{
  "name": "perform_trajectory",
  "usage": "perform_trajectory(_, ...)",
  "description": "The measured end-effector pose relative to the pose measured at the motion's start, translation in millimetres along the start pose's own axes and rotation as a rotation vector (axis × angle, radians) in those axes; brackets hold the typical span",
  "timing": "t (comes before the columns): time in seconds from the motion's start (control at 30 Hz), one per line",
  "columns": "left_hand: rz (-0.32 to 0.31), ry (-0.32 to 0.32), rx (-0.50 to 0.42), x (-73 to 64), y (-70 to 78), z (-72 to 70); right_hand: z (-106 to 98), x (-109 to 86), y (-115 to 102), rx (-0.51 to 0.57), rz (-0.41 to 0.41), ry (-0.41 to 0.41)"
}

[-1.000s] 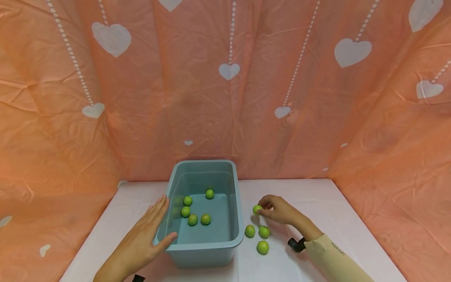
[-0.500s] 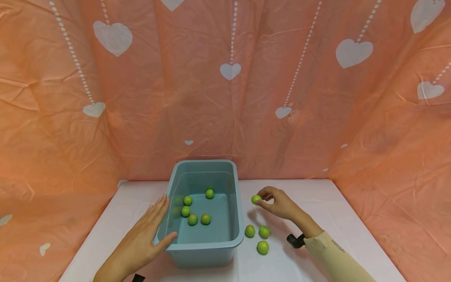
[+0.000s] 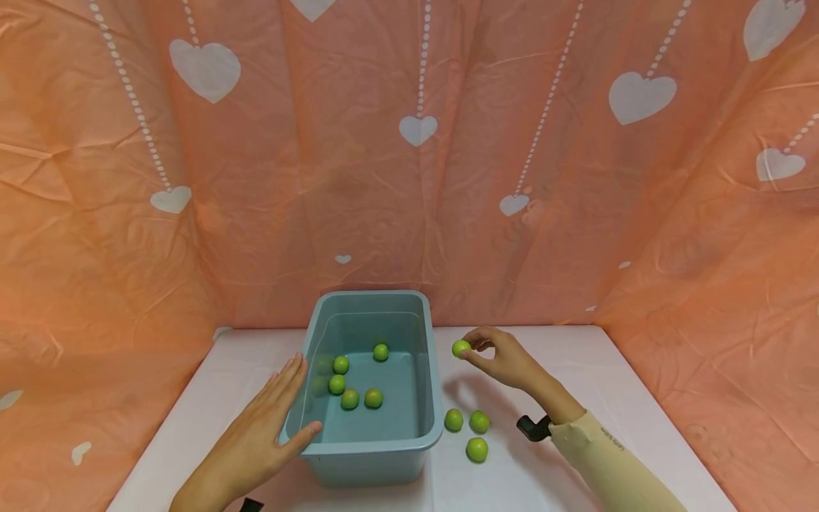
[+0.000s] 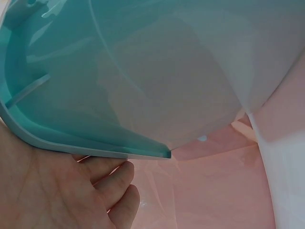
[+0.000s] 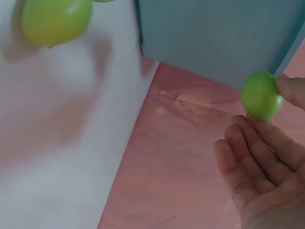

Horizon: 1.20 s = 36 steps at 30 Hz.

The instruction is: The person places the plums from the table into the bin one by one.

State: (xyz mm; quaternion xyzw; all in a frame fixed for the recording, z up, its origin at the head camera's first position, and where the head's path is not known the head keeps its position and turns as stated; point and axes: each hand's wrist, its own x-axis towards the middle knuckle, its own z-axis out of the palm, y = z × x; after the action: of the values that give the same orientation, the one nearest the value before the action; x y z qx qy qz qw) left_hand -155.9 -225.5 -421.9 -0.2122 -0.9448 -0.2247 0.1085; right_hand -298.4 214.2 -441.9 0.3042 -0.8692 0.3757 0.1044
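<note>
Between thumb and fingertips my right hand (image 3: 505, 359) pinches a small round green fruit (image 3: 461, 348), raised above the table just right of the bin. The right wrist view shows the same green fruit (image 5: 261, 95) at the thumb tip, the other fingers spread below. My left hand (image 3: 262, 427) rests with straight fingers along the left rim of the blue-grey plastic bin (image 3: 361, 448); in the left wrist view, the fingers (image 4: 114, 183) lie against the rim's outside. Several green fruits (image 3: 374, 398) lie on the bin's floor, mostly toward its left side.
Three more green fruits (image 3: 477, 449) sit on the white-covered table (image 3: 512, 483) close to the bin's right side. An orange curtain (image 3: 358, 178) with white hearts encloses the table at the back and both sides.
My right hand has lifted the pinched green fruit up from near the other loose fruits and moved it slightly left and farther back. My left hand and the bin have stayed put.
</note>
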Motion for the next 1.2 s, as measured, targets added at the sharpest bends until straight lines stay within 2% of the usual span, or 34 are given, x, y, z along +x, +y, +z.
perform_trajectory(0.27, 0.0, -0.001, -0.005, -0.3, -0.9, 1.2, -4, 7.4, -15, 0.01, 0.016, -0.002)
perform_trajectory(0.53, 0.003, 0.0, 0.0, -0.6, -1.3, 1.3, -9, 15.6, -33, 0.017, -0.031, 0.02)
perform_trajectory(1.0, 0.006, 0.002, 0.005, 0.0, -2.0, 1.3, -8, 33.1, -59, -0.017, -0.05, -0.014)
perform_trajectory(1.2, 0.001, -0.005, 0.003, 0.2, -1.3, 0.4, -5, 41.1, -66, 0.013, -0.089, -0.042)
